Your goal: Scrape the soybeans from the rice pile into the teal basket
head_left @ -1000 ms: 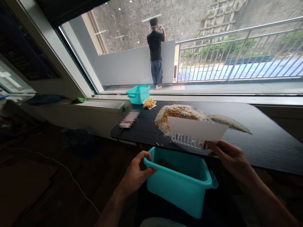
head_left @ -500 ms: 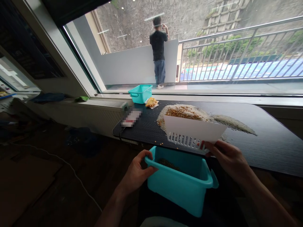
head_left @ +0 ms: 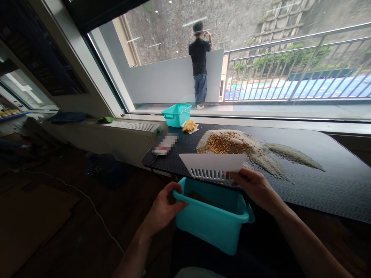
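Observation:
My left hand (head_left: 165,206) grips the near left rim of a teal plastic bin (head_left: 208,227), thumb outside and fingers over the edge. Dark grains (head_left: 199,197) lie on the bin's floor. In my right hand (head_left: 252,183) is a white slotted plastic scraper (head_left: 213,163), pinched at its right lower corner and held upright above the table's near edge, over the bin's far side. Behind the scraper spreads a pile of yellow kernels (head_left: 220,143) mixed with pale rice-like grains (head_left: 269,166). Its lower part is hidden by the scraper.
A second teal bin (head_left: 177,116) stands at the back of the black table (head_left: 307,189), beside a yellow crumpled item (head_left: 190,126). A blurred phone-like object (head_left: 165,144) with a cable lies left. A separate greenish-white grain strip (head_left: 295,153) lies right. Beyond the window stands a person (head_left: 199,61).
The scraper in my right hand has moved left and nearer the table edge, uncovering more kernels and the pale grains at right. My left hand still grips the bin.

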